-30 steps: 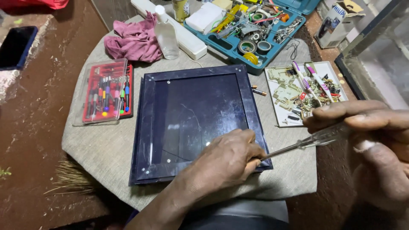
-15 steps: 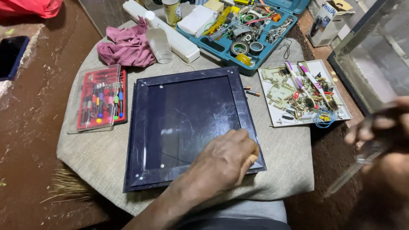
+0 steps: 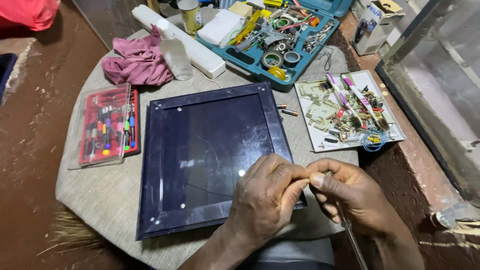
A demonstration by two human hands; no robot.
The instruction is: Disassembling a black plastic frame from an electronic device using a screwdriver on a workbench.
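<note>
A dark, glossy square panel [image 3: 200,150] with a navy frame lies flat on a cloth-covered round table [image 3: 100,195]. My left hand [image 3: 265,200] rests on the panel's near right corner, its fingers curled and pinched together. My right hand [image 3: 350,195] is right beside it, thumb touching the left fingertips. It grips a thin metal tool [image 3: 352,237] whose shaft points down toward me. Whatever lies between the pinched fingertips is hidden.
A red case of small screwdrivers [image 3: 107,125] lies left of the panel. Behind it are a pink cloth [image 3: 137,62], a clear bottle [image 3: 175,52] and an open teal toolbox [image 3: 275,40]. To the right are a white tray of small parts [image 3: 345,110] and a glass case [image 3: 435,75].
My right hand has swung in from the far right with the metal tool and now meets my left hand at the panel's near right corner. The left hand has stayed put.
</note>
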